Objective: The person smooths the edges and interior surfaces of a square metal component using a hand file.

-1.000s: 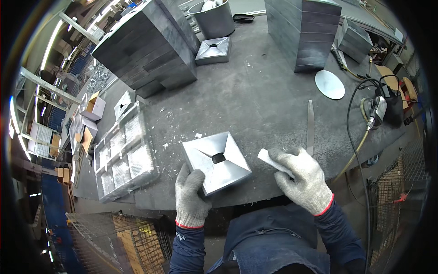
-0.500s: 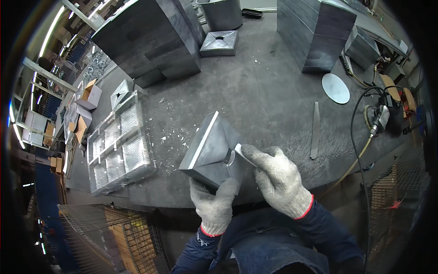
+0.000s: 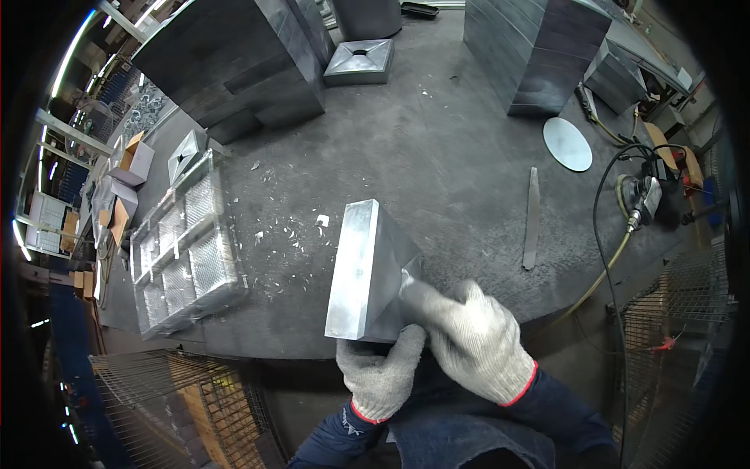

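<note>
metal box [image 3: 351, 273] pinched by left hand [image 3: 380, 375]; right hand [image 3: 475, 338] pinches white piece [image 3: 405, 275] against it.

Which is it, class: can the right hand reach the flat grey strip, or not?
Probably yes: the flat grey strip lies uncovered beyond the right hand, nothing standing between, though that hand is busy at the metal piece.

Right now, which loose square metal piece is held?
The nearest piece, tilted in the left hand; those near the grey bin and behind the clear tray are untouched.
</note>
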The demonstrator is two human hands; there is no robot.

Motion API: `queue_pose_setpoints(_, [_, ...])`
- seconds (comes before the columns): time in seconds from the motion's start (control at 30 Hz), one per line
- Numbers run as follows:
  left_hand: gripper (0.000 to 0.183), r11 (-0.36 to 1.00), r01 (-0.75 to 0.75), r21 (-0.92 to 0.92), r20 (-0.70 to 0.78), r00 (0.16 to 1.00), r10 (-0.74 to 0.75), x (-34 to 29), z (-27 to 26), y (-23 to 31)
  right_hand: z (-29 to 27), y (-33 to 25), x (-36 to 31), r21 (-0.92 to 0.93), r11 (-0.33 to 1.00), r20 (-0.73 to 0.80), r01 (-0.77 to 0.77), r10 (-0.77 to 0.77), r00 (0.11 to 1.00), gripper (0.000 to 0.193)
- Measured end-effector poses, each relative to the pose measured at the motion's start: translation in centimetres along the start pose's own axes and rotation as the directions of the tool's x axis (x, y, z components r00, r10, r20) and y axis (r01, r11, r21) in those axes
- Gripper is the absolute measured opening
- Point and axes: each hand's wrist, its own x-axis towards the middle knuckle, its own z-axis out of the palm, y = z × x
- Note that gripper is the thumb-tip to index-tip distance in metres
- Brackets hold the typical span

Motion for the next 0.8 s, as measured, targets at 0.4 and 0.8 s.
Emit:
queue_pose_setpoints(0.4, [0.088, 0.997, 0.063, 0.032, 0.028, 0.998, -0.064, -0.1, 0.3, 0.1, 0.4, -0.4, -0.2, 0.012, 0.996, -0.063, -0.087, 0.087, 0.994, 0.060])
queue_pose_setpoints(0.8, [0.097, 0.998, 0.060, 0.032, -0.033, 0.998, -0.059, -0.5, 0.8, -0.1, 1.8, 0.5, -0.8, 0.114, 0.990, -0.118, -0.078, 0.091, 0.989, 0.061])
